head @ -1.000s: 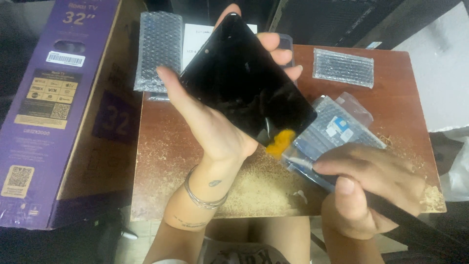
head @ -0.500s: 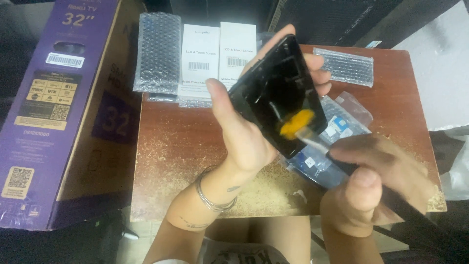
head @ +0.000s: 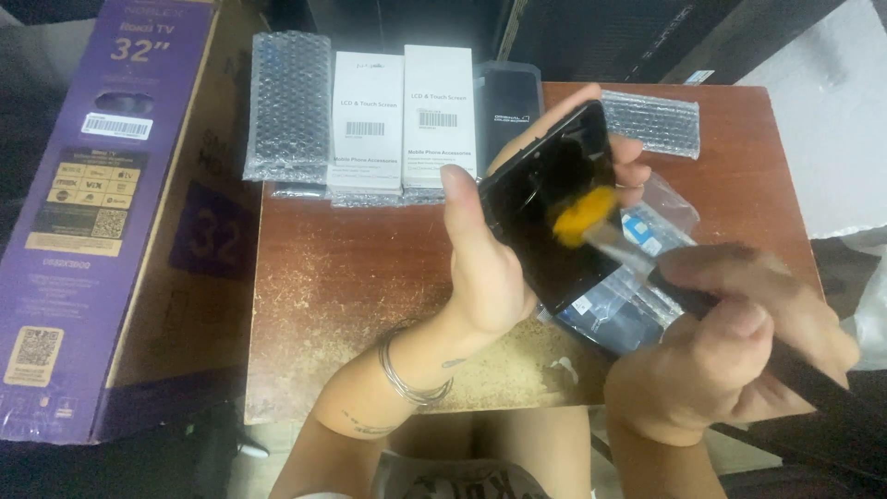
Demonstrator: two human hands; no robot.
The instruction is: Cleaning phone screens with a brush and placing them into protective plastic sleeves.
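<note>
Setting: brown wooden table (head: 351, 277) with a worn, scuffed top, seen from above; dark surroundings, a pale floor patch at far right.

Left hand: the left hand (head: 490, 268) is raised over the table, thumb up one long edge and fingers wrapped round the other, grasping a black phone (head: 554, 217) tilted with its glossy face to the camera.

Right hand: the right hand (head: 730, 342) is clenched round the dark handle of a brush (head: 637, 254), whose yellow bristles touch the glass near its middle.

Phone's place: in the air, clear of the table, above a clear plastic bag (head: 628, 296) lying on the wood.

Step in hand: by the look of it, brushing dust off the phone's face; the bristles sit mid-screen, so the upper and lower parts seem yet to be swept.

Next move calls for: light strokes toward an edge, judged from the tilt, with the left grip held firm so the slick glass does not slide.

Back row: two white cartons (head: 402, 115) side by side, a bubble-wrapped packet (head: 288, 106) to their left, a dark case (head: 508, 102) to their right, a smaller bubble-wrap piece (head: 651, 120) beyond.

Left flank: a large purple television box (head: 83, 212) leaning beside the table.

Wrist: thin metal bangles (head: 411, 383) on the left arm.
</note>
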